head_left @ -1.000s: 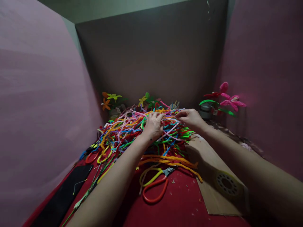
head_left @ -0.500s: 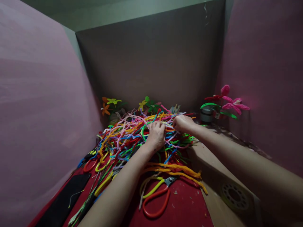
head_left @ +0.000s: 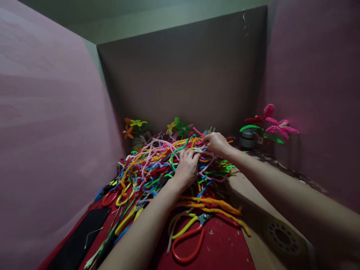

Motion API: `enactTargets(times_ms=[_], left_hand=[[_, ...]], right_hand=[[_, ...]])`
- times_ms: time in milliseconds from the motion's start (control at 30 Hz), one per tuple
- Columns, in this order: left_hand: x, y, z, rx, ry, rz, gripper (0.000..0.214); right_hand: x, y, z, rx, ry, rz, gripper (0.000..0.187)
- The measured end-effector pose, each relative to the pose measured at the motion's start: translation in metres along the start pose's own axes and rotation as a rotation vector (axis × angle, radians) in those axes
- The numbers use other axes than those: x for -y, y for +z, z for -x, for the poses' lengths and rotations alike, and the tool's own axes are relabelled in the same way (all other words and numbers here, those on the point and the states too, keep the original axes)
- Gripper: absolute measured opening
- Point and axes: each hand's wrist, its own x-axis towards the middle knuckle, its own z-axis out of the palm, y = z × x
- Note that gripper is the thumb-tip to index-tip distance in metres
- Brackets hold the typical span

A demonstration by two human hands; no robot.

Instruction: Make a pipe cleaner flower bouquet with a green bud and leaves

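A big tangled heap of coloured pipe cleaners (head_left: 152,165) covers the far part of a red table (head_left: 222,243). My left hand (head_left: 187,167) lies palm down on the heap near its middle, fingers curled into the strands. My right hand (head_left: 216,143) reaches to the heap's far right edge, its fingers pinched on pipe cleaners there. Orange strands (head_left: 213,204) trail out of the heap toward me.
Red-handled pliers (head_left: 191,240) lie on the table in front of the heap. A cardboard sheet with a tape roll (head_left: 282,236) sits at the right. A black flat object (head_left: 78,236) lies at the left. Pipe-cleaner flowers (head_left: 277,125) and a small jar (head_left: 247,138) stand at the back, boxed in by walls.
My right hand has drawn back a little toward the far edge of the heap. My left hand stays pressed on the strands. The view has tilted slightly.
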Motion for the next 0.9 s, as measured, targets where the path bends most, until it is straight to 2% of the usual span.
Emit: enactTargets(times_ms=[133,267,400,467,567,667,800,833,900], left_hand=[[0.000,0.001,0.003,-0.006,0.008,0.020,0.041],[0.001,0.003,0.005,-0.028,-0.043,0.054,0.044],[0.004,0.004,0.004,-0.045,-0.243,0.065,0.060],[0.006,0.006,0.002,0.001,-0.302,0.057,0.059],[0.008,0.008,-0.001,0.047,-0.308,0.054,0.048],[0.008,0.009,-0.002,0.050,-0.307,0.060,0.046],[0.010,0.010,-0.002,0.053,-0.304,0.075,0.043],[0.011,0.011,-0.002,0.052,-0.305,0.080,0.043],[0.013,0.012,-0.003,0.048,-0.308,0.092,0.043]], right_hand=[[0.011,0.011,-0.012,-0.015,-0.099,0.028,0.035],[0.019,0.016,-0.013,-0.008,-0.193,0.111,0.027],[0.018,0.004,-0.006,-0.064,-0.265,0.198,0.028],[0.015,-0.007,-0.001,-0.092,-0.283,0.243,0.028],[0.009,-0.026,0.007,-0.131,-0.278,0.308,0.029],[0.000,-0.050,0.015,-0.216,-0.218,0.367,0.026],[-0.024,-0.092,0.027,-0.429,0.001,0.400,0.029],[-0.031,-0.104,0.031,-0.487,0.061,0.397,0.031],[-0.043,-0.124,0.039,-0.698,0.195,0.338,0.032]])
